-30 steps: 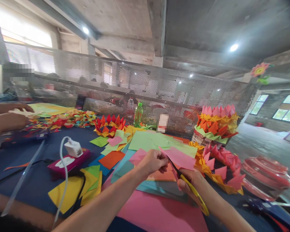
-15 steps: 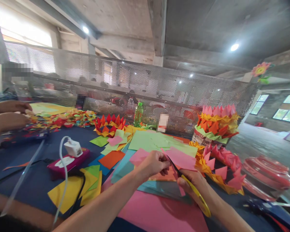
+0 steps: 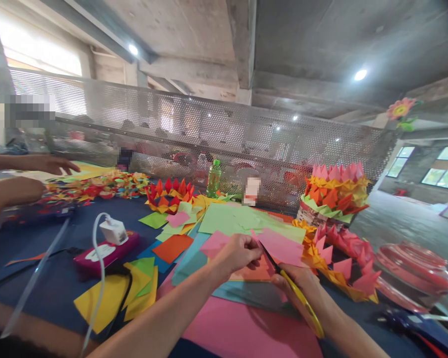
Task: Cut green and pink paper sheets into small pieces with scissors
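My left hand [image 3: 245, 253] pinches a strip of pink paper [image 3: 257, 239] above the stacked sheets. My right hand [image 3: 296, 283] grips yellow-handled scissors [image 3: 302, 298], whose dark blades point up and left against the pink paper near my left fingers. Whether the blades are apart is hard to tell. Beneath both hands lie orange, blue and large pink sheets [image 3: 246, 328]. Behind them rests a light green sheet [image 3: 229, 218]. A pink square [image 3: 281, 246] sits just beyond the scissors.
Folded paper petals [image 3: 336, 186] are stacked at right, beside a red plastic-wrapped roll [image 3: 414, 273] and a blue glue gun [image 3: 414, 320]. A purple power strip [image 3: 106, 253] with cable lies left. Another person's hands [image 3: 54, 164] are over paper scraps [image 3: 97, 186]. A green bottle [image 3: 214, 179] stands behind.
My right hand and the scissors have shifted slightly, with the blades still at the pink paper. The other person's far hand has moved right and spread its fingers.
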### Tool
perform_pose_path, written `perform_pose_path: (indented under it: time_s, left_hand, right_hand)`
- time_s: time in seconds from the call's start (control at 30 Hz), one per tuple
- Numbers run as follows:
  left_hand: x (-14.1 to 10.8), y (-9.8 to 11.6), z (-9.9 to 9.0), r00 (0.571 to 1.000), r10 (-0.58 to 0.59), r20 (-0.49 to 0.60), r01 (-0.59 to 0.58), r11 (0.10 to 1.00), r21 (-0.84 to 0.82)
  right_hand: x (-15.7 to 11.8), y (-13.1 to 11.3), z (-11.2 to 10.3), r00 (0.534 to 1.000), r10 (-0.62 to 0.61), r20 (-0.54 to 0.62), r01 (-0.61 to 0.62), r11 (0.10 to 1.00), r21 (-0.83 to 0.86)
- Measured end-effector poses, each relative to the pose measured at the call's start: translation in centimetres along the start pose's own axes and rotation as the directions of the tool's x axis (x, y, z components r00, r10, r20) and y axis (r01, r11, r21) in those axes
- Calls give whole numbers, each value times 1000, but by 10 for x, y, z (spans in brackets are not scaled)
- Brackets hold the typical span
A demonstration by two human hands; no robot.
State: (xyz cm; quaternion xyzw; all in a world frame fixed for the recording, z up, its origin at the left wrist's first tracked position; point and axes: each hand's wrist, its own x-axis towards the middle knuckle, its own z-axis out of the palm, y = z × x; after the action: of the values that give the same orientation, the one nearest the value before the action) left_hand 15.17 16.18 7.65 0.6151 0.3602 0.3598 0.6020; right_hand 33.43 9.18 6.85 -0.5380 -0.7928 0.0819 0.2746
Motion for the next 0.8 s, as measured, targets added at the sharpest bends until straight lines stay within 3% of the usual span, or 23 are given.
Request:
perform_pose_path:
  time_s: [0.17, 0.33, 0.8]
  left_hand:
    - [2, 0, -3, 998, 0, -70, -9, 992, -123]
    - [2, -1, -3, 999, 10, -49, -16, 990, -137]
    - [-3, 4, -4, 999, 22, 32, -16, 985, -173]
  right_hand:
    - [-1, 2, 1, 996, 74, 40, -73, 997, -29]
    - [-2, -1, 0, 997, 58, 54, -56, 997, -51]
    - [-5, -19, -15, 991, 13, 136, -27, 995, 101]
